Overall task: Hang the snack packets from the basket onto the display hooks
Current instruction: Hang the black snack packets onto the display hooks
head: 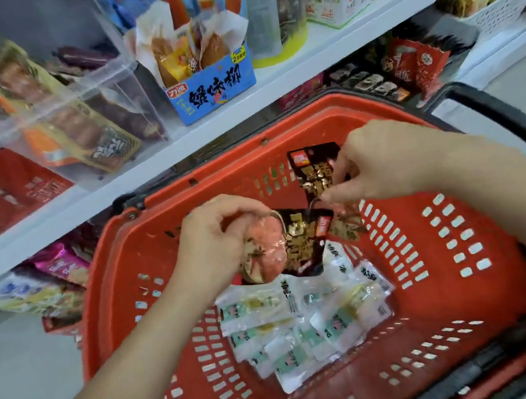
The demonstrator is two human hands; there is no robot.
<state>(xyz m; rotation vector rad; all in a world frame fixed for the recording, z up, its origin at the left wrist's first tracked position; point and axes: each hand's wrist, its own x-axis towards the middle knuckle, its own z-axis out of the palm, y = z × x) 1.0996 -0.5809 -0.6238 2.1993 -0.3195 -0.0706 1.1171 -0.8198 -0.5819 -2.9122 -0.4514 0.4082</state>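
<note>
Weight seems slight, film slippery: your left hand (216, 240) curls round one dark packet (299, 245), your right hand (385, 160) pinches a second packet (315, 167) at twelve o'clock in the basket (506, 286); hold top edges.

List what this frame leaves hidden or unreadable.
1. Head view: display hooks, none in frame.
2. Head view: top edge of the dark packet, covered by the left hand and right hand gripping it.
3. Head view: shelf packets at left, motion-blurred, print unreadable.
4. Head view: basket near corner, cut by the bottom edge.
</note>
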